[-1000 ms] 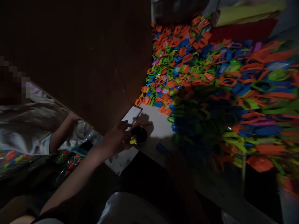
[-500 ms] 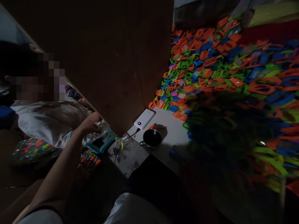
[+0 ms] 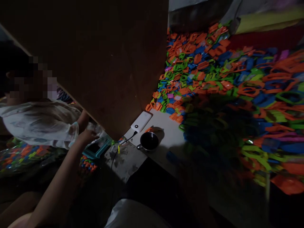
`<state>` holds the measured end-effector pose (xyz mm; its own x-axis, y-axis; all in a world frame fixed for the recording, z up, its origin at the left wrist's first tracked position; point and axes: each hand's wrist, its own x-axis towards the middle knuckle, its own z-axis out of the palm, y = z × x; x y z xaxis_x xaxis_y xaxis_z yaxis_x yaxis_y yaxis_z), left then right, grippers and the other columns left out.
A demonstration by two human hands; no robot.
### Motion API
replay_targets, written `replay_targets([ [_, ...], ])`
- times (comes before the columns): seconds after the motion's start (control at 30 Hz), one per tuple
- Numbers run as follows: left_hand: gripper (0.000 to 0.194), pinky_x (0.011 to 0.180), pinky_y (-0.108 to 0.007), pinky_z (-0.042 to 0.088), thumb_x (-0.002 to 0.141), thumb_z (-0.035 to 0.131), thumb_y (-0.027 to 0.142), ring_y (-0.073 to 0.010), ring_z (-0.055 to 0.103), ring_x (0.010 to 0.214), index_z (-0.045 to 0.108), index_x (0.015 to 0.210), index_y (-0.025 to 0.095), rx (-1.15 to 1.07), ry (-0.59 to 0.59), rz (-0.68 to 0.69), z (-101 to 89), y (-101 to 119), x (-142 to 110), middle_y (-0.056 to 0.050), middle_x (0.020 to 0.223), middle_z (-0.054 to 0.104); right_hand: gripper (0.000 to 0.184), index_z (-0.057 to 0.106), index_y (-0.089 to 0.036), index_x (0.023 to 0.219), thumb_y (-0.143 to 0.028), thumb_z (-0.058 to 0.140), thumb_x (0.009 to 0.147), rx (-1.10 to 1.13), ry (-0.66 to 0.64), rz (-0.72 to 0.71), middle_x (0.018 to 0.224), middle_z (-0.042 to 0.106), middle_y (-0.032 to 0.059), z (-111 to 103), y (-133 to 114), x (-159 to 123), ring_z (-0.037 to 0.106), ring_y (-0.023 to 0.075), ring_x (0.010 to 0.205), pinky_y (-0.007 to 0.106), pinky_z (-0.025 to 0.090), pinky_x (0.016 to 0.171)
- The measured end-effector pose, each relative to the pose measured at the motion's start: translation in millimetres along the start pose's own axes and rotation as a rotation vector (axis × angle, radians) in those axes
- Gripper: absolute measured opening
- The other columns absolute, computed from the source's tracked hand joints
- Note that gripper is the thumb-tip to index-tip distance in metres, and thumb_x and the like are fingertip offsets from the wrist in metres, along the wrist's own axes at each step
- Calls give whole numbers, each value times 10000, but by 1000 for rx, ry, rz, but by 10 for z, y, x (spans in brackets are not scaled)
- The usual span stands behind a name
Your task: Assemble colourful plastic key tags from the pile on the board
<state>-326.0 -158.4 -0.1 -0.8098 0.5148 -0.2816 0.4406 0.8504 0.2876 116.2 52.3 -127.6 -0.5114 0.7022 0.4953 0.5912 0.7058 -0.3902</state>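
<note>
Head view, dim light. Lower left toward left of center: bare forearm (image 3: 59, 174) stretched diagonally, ending in L. hand (image 3: 88, 136), near teal frame (image 3: 97, 153) and clear bag (image 3: 101, 130); fingers loosely bent, nothing discernible betw. them, but hold or contact impossible to tell. Angle of arm prob. chosen to pass below lwr edge of brown board (image 3: 102, 72), large and slanting across upper left. Lower center, deep shadow: R. hand (image 3: 185, 172), just beside or touching blue piece (image 3: 173, 157); spread of fingers and any grip too dark to tell. Center: table (image 3: 167, 128), w/ metal cup (image 3: 149, 141) upright, dark inside, handle toward lower left, prob. for easy pickup from wearer's side. Above and left of cup: white device (image 3: 142, 122), perhaps a power bank, lying flat, near end joined to black cable (image 3: 129, 138), prob. so turned to spare a sharp bend; yellow tag (image 3: 119, 148) on cable. Upper center to right edge: heap of plastic pieces (image 3: 201, 66), mostly orange, green, blue, massed up to board's edge, prob. for ready reach. Far left: co-worker's sleeve (image 3: 55, 125); below it, bagged pieces (image 3: 28, 155).
</note>
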Motion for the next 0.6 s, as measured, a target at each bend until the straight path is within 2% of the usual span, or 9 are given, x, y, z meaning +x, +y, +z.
replay_targets([
  [0.1,253,710,-278,450,627,784,391,-253,623,800,724,722,164,-281,-17,-25,93,-102,-139,-77,722,698,269,606,-219,1149,-350,434,988,1,0,0,1195,609,69,-5,-1,7,595,197,1053,404,521,882],
  [0.17,310,741,-284,477,674,755,444,-253,632,857,724,789,158,-499,-89,-18,163,-91,-242,-89,832,716,271,592,-206,1170,-352,487,967,9,-2,0,1203,603,76,-4,-3,13,597,205,1052,417,523,879],
  [0.3,359,862,-336,517,823,623,454,-257,645,1015,700,987,144,-866,-308,-5,330,45,-438,-123,1114,686,320,572,-191,1199,-360,563,928,20,-9,11,1237,581,86,2,-16,15,599,201,1040,416,522,888],
  [0.4,338,894,-319,524,881,583,365,-220,652,1036,667,1099,120,-1200,-555,-93,422,130,-556,-152,1186,652,319,571,-192,1203,-359,557,932,15,-14,26,1242,579,86,11,-23,0,596,206,1051,423,518,894],
  [0.47,317,885,-294,531,890,592,312,-198,661,1017,654,1124,107,-1409,-700,-187,483,147,-611,-153,1169,657,322,570,-190,1204,-360,559,931,6,-19,33,1242,578,87,19,-22,-13,595,208,1053,427,518,895],
  [0.5,292,869,-292,538,882,612,289,-194,671,984,661,1104,106,-1455,-728,-222,524,147,-630,-147,1123,673,320,571,-191,1203,-360,558,931,1,-22,35,1241,579,87,23,-19,-18,595,207,1052,425,518,894],
  [0.6,147,778,-275,555,811,710,211,-154,680,756,696,919,112,-1414,-660,-237,709,146,-669,-81,835,700,322,570,-185,1201,-359,561,930,-15,-30,37,1231,582,86,35,1,-23,600,204,1041,418,522,885],
])
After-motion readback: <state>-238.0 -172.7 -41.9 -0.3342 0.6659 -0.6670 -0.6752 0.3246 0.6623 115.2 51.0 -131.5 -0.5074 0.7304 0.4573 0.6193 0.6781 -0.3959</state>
